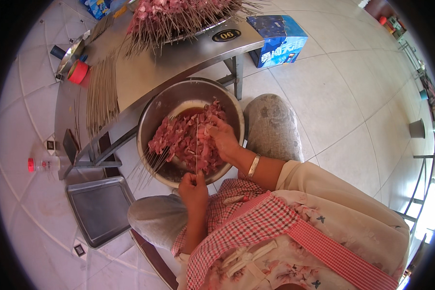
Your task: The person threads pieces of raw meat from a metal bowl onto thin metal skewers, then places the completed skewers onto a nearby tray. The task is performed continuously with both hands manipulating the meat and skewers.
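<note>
Raw pink meat pieces (170, 136) lie heaped in a wide metal basin (240, 119) between my knees. My left hand (194, 190), at the basin's near rim, pinches the lower end of a thin skewer (197, 156). The skewer points away from me over the meat. My right hand (224, 139) is inside the basin, its fingertips closed on a piece of meat (204, 132) beside the skewer's upper part. Whether the skewer pierces that piece is too small to tell. Several loaded skewers (156, 163) lean on the basin's left rim, their bare ends sticking out.
A metal table (141, 74) beyond the basin bears bare skewers (103, 96), a pile of meat skewers (181, 18), a red roll (78, 71) and a metal bowl (71, 54). An empty tray (99, 210) sits at left, near a red-capped bottle (45, 164). A blue box (279, 41) stands at right.
</note>
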A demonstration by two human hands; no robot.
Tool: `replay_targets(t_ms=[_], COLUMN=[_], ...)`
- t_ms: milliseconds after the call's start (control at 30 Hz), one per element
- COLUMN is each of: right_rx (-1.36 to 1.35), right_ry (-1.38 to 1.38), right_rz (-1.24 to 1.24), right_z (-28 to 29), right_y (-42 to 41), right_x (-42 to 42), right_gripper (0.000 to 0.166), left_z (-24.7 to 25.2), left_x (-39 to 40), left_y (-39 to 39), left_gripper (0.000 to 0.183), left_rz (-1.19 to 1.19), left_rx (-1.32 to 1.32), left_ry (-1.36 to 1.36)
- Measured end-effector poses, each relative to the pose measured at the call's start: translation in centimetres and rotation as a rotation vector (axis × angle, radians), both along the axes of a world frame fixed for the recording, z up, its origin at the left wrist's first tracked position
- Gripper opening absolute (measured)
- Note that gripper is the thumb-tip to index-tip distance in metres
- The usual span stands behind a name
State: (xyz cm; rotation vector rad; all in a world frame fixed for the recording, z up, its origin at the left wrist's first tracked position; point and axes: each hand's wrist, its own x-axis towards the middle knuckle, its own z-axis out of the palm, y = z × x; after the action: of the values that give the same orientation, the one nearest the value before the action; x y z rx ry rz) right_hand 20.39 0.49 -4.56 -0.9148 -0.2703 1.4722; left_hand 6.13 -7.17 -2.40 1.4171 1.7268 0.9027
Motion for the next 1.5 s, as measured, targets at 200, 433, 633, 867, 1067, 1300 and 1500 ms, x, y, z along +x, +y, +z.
replay_targets(t_ms=[200,433,633,867,1067,1300,1500], right_rx=[0.048,0.013,0.200,0.325,0.024,0.141,0.352], right_ry=[0.053,-0.913,-1.982,-1.957,-1.958,-1.907,-1.764], right_rz=[0.239,0.388,0.937,1.148,0.879,1.206,1.240], right_z=[-1.1,2.0,0.2,0.4,1.3,0.1,1.1], right_y=[-0.3,2.4,2.1,2.4,2.3,1.5,3.1], right_x=[-0.2,5.0,3.2,2.9,3.9,1.8,4.0], right_gripper=[0.059,0.042,0.020,0.012,0.019,0.021,0.016], left_z=[-0.6,-0.3,-0.3,0.4,-0.5,0.1,-0.3], left_x=[-0.2,-2.4,-3.5,-3.5,-3.8,-3.4,-4.1], left_y=[0.9,0.6,0.1,0.0,0.0,0.1,-0.1], left_gripper=[0.026,0.026,0.028,0.028,0.027,0.027,0.026], left_rz=[0.016,0.049,0.065,0.097,0.095,0.080,0.080], left_rx=[-0.045,0.021,0.047,0.021,-0.004,-0.011,-0.021], left_ry=[-0.118,-0.190,-0.248,-0.244,-0.296,-0.243,-0.267])
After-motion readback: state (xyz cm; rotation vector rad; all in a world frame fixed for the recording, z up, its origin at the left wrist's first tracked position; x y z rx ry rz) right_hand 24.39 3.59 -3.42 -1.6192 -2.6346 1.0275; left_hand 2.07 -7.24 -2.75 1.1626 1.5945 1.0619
